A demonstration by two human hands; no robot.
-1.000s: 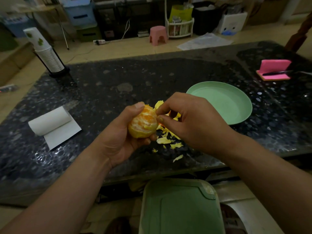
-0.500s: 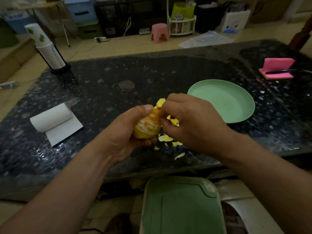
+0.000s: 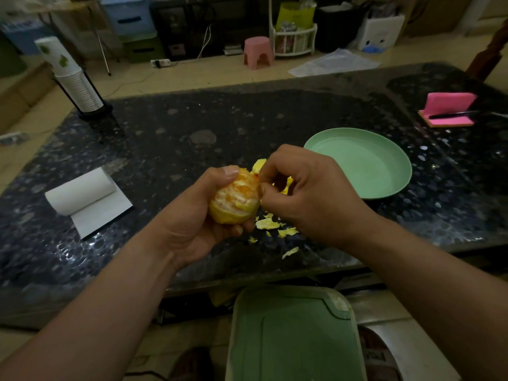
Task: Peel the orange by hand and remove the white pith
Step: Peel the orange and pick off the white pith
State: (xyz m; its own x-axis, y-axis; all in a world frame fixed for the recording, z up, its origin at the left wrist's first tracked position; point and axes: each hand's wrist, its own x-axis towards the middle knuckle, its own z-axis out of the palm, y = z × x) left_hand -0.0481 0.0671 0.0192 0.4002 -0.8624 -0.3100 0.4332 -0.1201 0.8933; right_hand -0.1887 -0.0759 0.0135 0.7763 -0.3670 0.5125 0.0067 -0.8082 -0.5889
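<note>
Head view: nearest, a green lid [image 3: 294, 339] sits below the table's [image 3: 192, 127] near edge. Over that edge the left hand [image 3: 192, 215] grips the half-peeled orange [image 3: 235, 198], thumb on top. The right hand [image 3: 310, 193] pinches a peel flap [image 3: 259, 165] at the fruit's right side. Peel scraps [image 3: 268, 224] lie beneath. A green plate [image 3: 384, 185] lies farther right, a paper roll [image 3: 79, 191] by the left edge, and stacked cups [image 3: 74, 81] at the far left corner.

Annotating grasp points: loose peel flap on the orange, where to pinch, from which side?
Pinch the peel flap at its free upper edge, coming from the right: it stands clear of the orange there, and the left hand wraps the other side.
</note>
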